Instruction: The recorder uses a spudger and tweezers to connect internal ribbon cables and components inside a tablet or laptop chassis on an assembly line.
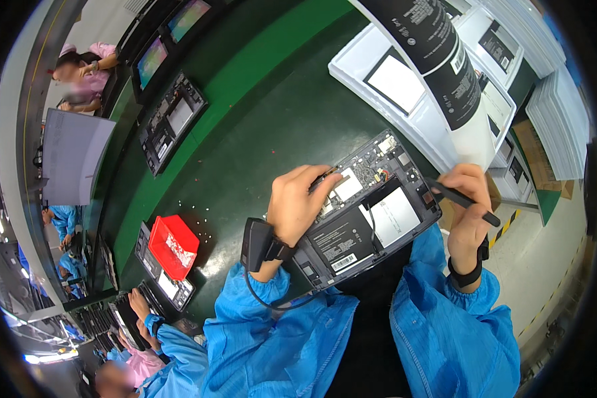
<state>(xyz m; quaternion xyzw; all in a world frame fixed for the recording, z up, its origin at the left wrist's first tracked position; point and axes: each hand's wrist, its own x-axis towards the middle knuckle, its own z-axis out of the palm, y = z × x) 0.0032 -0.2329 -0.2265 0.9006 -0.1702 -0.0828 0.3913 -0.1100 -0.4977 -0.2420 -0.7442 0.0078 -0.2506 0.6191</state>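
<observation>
1. Bench (245, 142): dark green top; brighter green strip (262, 63) curves along its far side.
2. Floor (511, 275): pale grey, visible at right; striped yellow-black tape (505, 227) lies on it.
3. Lights (50, 359): bright white, lower left of view.

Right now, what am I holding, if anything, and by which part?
Your right hand holds a slim black tool around its middle. Your left hand is at the edge of the opened device; whether it grips cannot be told.
</observation>
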